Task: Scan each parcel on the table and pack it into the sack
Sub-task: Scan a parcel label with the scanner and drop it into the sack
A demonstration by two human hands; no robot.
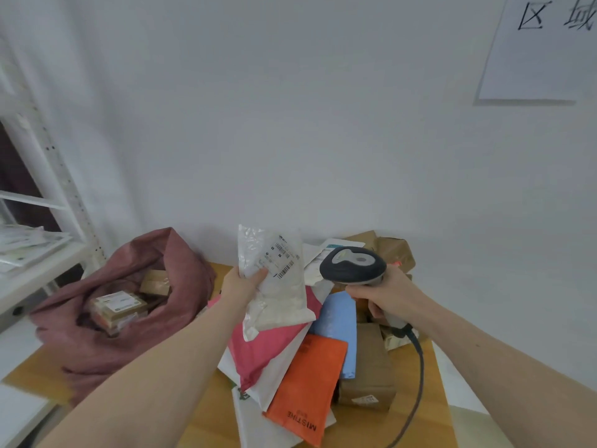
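Above table (206,412), hands (242,281) raised.

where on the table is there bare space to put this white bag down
Bare wooden table shows between the maroon cloth sack and the red plastic mailer, and along the near right edge past the brown cardboard box. The middle pile is crowded.

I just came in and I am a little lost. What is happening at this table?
A person is scanning parcels. The left hand holds up a white plastic parcel with its barcode label facing the handheld scanner, which the right hand grips. More parcels lie piled on the table. The dark red sack at the left is open, with boxes inside.
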